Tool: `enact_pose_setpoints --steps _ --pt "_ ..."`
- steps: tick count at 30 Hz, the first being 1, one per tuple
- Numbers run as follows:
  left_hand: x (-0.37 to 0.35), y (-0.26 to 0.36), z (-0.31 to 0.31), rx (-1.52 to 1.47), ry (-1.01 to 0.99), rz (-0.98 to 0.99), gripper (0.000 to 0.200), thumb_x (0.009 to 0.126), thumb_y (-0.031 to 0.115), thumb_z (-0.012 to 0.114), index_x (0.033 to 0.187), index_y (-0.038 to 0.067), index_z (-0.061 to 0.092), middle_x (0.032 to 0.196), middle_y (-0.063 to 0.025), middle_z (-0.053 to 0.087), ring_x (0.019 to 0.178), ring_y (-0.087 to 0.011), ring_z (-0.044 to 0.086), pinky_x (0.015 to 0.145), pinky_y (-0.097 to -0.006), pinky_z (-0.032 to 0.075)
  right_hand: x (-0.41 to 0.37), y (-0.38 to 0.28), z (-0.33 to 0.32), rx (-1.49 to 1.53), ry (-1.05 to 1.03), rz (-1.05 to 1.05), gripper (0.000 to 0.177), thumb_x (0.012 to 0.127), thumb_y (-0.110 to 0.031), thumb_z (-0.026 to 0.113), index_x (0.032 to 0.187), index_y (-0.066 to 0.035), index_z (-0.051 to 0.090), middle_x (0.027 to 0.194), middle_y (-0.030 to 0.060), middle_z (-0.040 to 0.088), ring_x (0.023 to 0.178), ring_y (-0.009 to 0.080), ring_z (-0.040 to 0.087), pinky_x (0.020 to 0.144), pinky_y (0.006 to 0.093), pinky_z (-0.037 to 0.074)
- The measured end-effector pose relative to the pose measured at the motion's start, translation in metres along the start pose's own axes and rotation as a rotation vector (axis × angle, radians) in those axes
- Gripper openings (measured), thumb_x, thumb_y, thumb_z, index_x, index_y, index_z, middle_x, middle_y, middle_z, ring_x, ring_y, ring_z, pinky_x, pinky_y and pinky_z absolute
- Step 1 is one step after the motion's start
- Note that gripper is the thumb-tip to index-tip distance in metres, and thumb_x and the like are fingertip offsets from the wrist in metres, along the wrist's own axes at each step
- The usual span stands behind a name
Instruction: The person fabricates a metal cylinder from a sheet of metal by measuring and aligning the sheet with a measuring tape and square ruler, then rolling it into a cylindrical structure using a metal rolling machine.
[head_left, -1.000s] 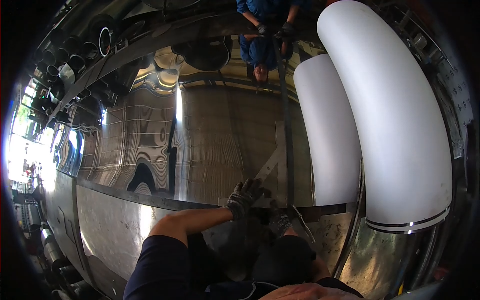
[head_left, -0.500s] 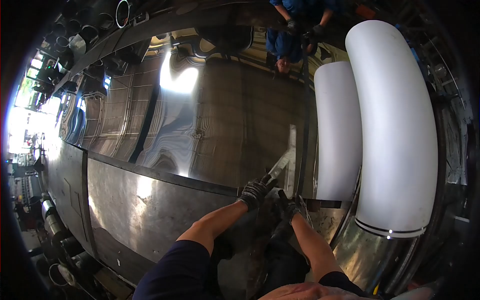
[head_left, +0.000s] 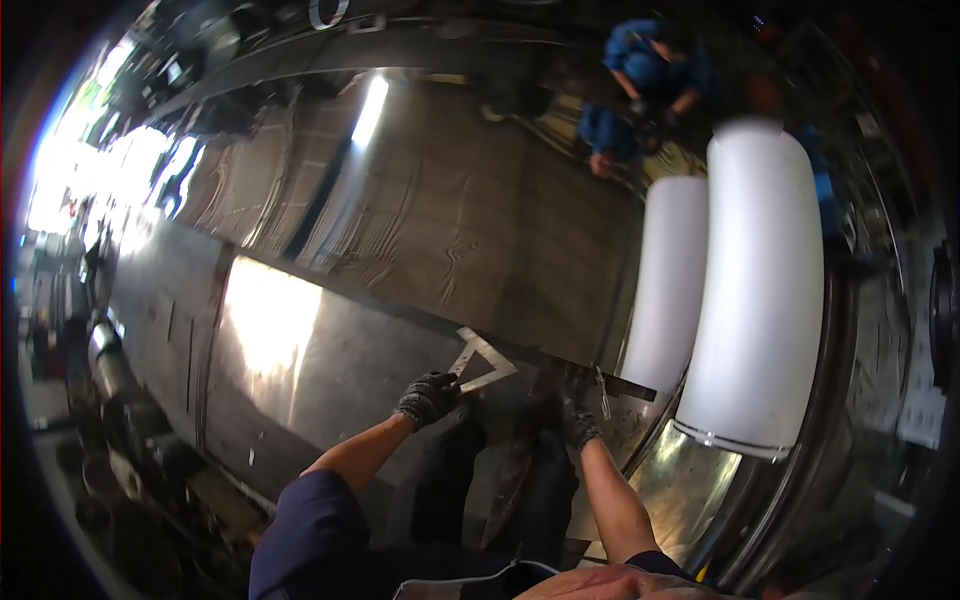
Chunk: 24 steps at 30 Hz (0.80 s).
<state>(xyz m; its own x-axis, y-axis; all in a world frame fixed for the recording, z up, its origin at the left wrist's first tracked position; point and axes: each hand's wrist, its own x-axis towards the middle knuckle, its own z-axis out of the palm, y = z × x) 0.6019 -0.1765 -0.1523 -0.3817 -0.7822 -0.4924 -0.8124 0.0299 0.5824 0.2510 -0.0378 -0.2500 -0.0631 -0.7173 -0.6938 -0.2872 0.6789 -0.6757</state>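
My left hand point(head_left: 428, 398), in a dark knit glove, is closed around one side of a flat metal square point(head_left: 493, 378). The square is angular, with pale straight arms, and it is held over the dull metal sheet point(head_left: 350, 365) near the edge of the shiny sheet point(head_left: 450, 210). My right hand point(head_left: 579, 420), gloved too, is at the near edge of the work surface. Its fingers point away from me and are lost in shadow; I cannot tell whether they grip anything. Just beside them is a small shiny metal tool point(head_left: 603, 392).
Two large white curved cylinders point(head_left: 758, 290) point(head_left: 668, 270) stand along the right side. A person in blue point(head_left: 655, 65) works at the far side, reflected in the shiny sheet. Round metal pieces point(head_left: 105, 345) lie at the left, below bright daylight.
My left hand has moved left and back toward me with the square, off the shiny sheet. My right hand stays near the edge. The view has shifted.
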Motion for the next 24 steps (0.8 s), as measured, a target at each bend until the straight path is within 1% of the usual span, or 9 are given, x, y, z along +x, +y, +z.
enact_pose_setpoints --steps 6,9,12,14,15,17,20,22,24 --pt "-0.155 -0.082 -0.085 -0.013 -0.006 -0.507 0.049 0.076 0.039 0.073 0.117 0.011 0.07 0.108 -0.019 0.068 0.101 -0.034 0.067 0.087 -0.0426 0.052 -0.11 -0.007 -0.037 0.425 0.118 0.517 0.051 0.092 -0.053 0.06 0.121 -0.01 0.059 0.096 0.0121 0.07 0.076 0.0294 0.068 0.059 0.0446 0.055" --pt "-0.244 -0.164 -0.092 -0.011 0.046 -0.751 0.047 0.073 0.038 0.075 0.109 0.009 0.071 0.099 -0.0175 0.07 0.095 -0.0324 0.068 0.083 -0.0422 0.053 -0.176 -0.054 -0.054 0.453 0.024 0.561 0.058 0.093 -0.064 0.049 0.112 -0.01 0.06 0.09 0.011 0.067 0.07 0.0281 0.065 0.055 0.0427 0.052" --pt "-0.345 -0.188 -0.112 -0.092 0.179 -0.881 0.041 0.071 0.032 0.071 0.106 0.011 0.073 0.102 -0.0135 0.073 0.093 -0.0293 0.071 0.08 -0.0401 0.055 -0.218 -0.096 -0.04 0.344 0.221 0.607 0.059 0.092 -0.064 0.05 0.114 -0.01 0.057 0.086 0.011 0.064 0.066 0.0297 0.064 0.052 0.0435 0.05" --pt "-0.4 -0.205 -0.112 -0.493 0.113 -1.245 0.038 0.074 0.033 0.072 0.106 0.011 0.073 0.107 -0.0128 0.072 0.099 -0.0278 0.07 0.083 -0.0385 0.056 -0.221 -0.104 -0.037 0.355 0.148 0.629 0.059 0.093 -0.064 0.049 0.116 -0.01 0.056 0.092 0.0128 0.064 0.067 0.0319 0.063 0.053 0.0458 0.049" --pt "-0.427 -0.22 -0.104 -0.51 0.116 -1.265 0.038 0.074 0.033 0.072 0.106 0.011 0.073 0.107 -0.0128 0.072 0.099 -0.0278 0.07 0.083 -0.0385 0.056 -0.214 -0.101 -0.034 0.323 0.129 0.673 0.054 0.095 -0.058 0.051 0.115 -0.009 0.057 0.103 0.0149 0.067 0.073 0.0346 0.068 0.055 0.0465 0.054" --pt "-0.461 -0.272 -0.054 0.076 -0.276 -0.978 0.035 0.079 0.034 0.071 0.107 0.014 0.074 0.108 -0.0103 0.072 0.097 -0.0268 0.071 0.083 -0.0378 0.057 -0.22 -0.14 -0.013 0.261 0.128 0.634 0.052 0.095 -0.057 0.052 0.116 -0.009 0.057 0.105 0.0149 0.067 0.072 0.0339 0.069 0.055 0.0461 0.055" --pt "-0.485 -0.273 -0.015 0.11 -0.429 -0.94 0.032 0.082 0.037 0.07 0.106 0.017 0.073 0.113 -0.0059 0.071 0.101 -0.0242 0.07 0.084 -0.0371 0.057 -0.198 -0.184 0.012 0.239 0.063 0.534 0.051 0.096 -0.055 0.053 0.118 -0.01 0.057 0.105 0.0151 0.068 0.071 0.0331 0.069 0.057 0.0464 0.057" --pt "-0.491 -0.265 0.009 0.058 -0.469 -0.916 0.031 0.083 0.04 0.07 0.105 0.019 0.073 0.117 -0.003 0.071 0.104 -0.0224 0.069 0.085 -0.0366 0.057 -0.185 -0.238 0.031 0.147 0.027 0.459 0.047 0.097 -0.053 0.051 0.118 -0.011 0.056 0.102 0.0152 0.069 0.072 0.0308 0.07 0.056 0.0449 0.057" --pt "-0.498 -0.252 0.032 0.323 -0.188 -0.646 0.029 0.085 0.037 0.068 0.108 0.02 0.072 0.12 -0.0018 0.07 0.103 -0.0156 0.069 0.084 -0.0346 0.057 -0.161 -0.265 0.038 0.127 -0.063 0.402 0.041 0.098 -0.049 0.051 0.114 -0.012 0.058 0.1 0.0132 0.07 0.071 0.0288 0.07 0.055 0.0424 0.056"
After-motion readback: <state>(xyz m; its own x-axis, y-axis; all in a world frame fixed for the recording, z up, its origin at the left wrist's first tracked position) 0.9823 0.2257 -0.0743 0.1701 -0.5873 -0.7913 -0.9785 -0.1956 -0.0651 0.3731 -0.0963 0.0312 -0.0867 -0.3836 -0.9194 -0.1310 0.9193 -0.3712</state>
